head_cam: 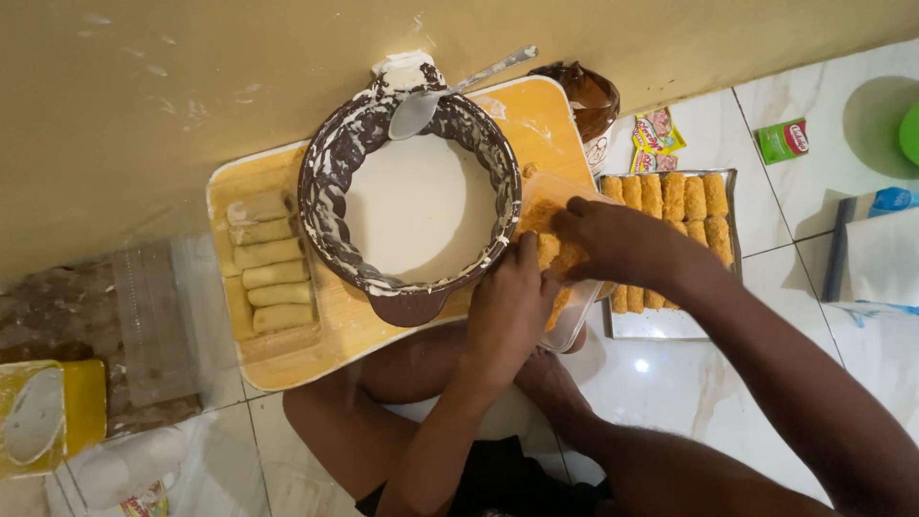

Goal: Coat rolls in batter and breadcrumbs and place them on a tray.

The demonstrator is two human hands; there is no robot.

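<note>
Head view; landmark is the pot (412,206), brown, smeared inside with white batter, sitting on a wooden board (330,330); largest to smallest from there. Metal tray (661,324), right of the pot, carries rows of crumbed rolls (670,196). Crumb tub (574,321), clear plastic, just right of the pot, touching its rim. Plain rolls (268,263) lie in a row on the board, left of the pot. Spoon (450,91) rests across the pot's far rim. Left hand (507,306) and right hand (613,244) are both in the tub, fingers curled down onto a roll (560,258) in crumbs; how tight the hold is, cannot tell. Judgement: the roll is light, soft, batter-wet and slippery, coating easily rubbed off; best cradled along its length, not pinched at the ends.
</note>
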